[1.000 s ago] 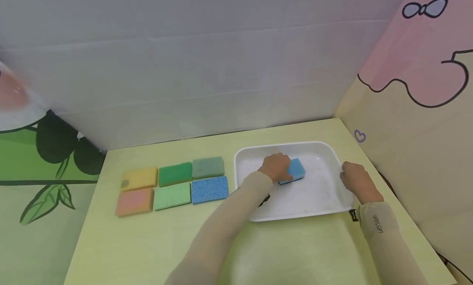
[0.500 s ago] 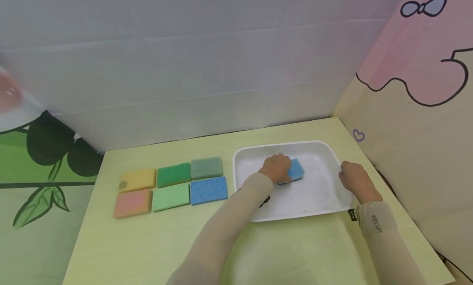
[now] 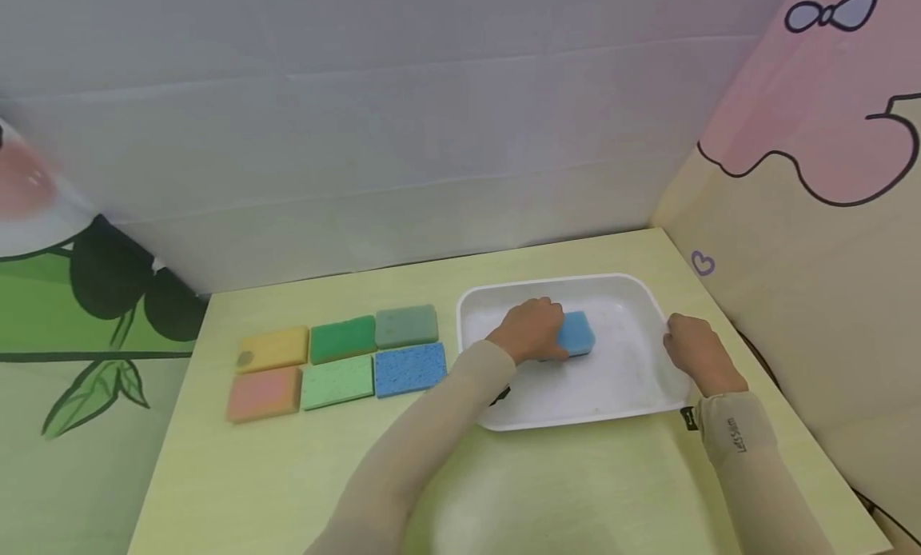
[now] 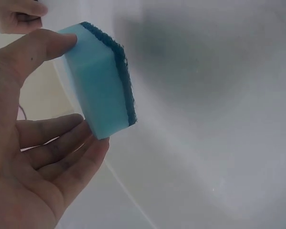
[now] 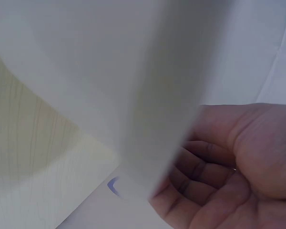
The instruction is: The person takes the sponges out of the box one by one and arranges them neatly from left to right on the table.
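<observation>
A light blue sponge [image 3: 578,335] with a dark scouring layer is held in my left hand [image 3: 531,331], over the inside of the white tray [image 3: 626,387]. In the left wrist view the thumb [image 4: 59,44] lies on one end of the sponge [image 4: 102,93] and the fingertips on the other. Its dark layer faces the tray floor, where a soft shadow falls. My right hand [image 3: 696,351] grips the tray's right rim; in the right wrist view its fingers [image 5: 190,176] curl at the tray wall [image 5: 176,95], which partly hides them.
Left of the tray, several sponges lie in two rows: yellow [image 3: 272,349], dark green [image 3: 343,339], grey-green [image 3: 406,326], pink-orange [image 3: 264,393], light green [image 3: 337,381] and speckled blue [image 3: 410,369]. A pale wall [image 3: 403,171] rises behind the table [image 3: 561,491].
My left hand has drawn slightly left and more of the sponge shows; its dark lower edge has gone from sight in the head view. The right hand stays on the tray rim.
</observation>
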Motion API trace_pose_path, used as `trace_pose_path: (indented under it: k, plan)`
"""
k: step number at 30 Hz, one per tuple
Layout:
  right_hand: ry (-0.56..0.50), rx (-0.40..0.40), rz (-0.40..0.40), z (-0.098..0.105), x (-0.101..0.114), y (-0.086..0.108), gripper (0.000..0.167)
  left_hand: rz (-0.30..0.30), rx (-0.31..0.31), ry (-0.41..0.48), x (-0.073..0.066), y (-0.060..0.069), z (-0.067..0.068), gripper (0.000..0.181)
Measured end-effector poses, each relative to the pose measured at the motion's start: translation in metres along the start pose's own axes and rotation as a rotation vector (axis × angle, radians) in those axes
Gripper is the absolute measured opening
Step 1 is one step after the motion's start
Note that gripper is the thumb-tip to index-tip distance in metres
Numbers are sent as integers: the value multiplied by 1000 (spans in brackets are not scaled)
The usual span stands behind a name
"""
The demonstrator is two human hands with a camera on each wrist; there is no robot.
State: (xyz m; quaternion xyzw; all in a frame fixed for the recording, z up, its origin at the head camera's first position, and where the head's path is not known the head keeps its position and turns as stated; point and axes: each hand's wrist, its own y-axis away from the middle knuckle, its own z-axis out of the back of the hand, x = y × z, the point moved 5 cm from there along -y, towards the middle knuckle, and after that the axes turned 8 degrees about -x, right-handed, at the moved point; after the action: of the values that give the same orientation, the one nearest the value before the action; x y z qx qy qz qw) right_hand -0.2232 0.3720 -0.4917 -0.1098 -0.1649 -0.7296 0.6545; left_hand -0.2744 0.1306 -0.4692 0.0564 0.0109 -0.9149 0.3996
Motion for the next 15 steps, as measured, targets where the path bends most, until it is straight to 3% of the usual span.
trace_pose_path:
  k: [8,15]
  plan:
    - [-9,12,-6,1,0,2,15,-17,12,-7,8,25,25,58]
    - [-13,14,6,1,1,2,14,-44,-14,20,18,48,43,57]
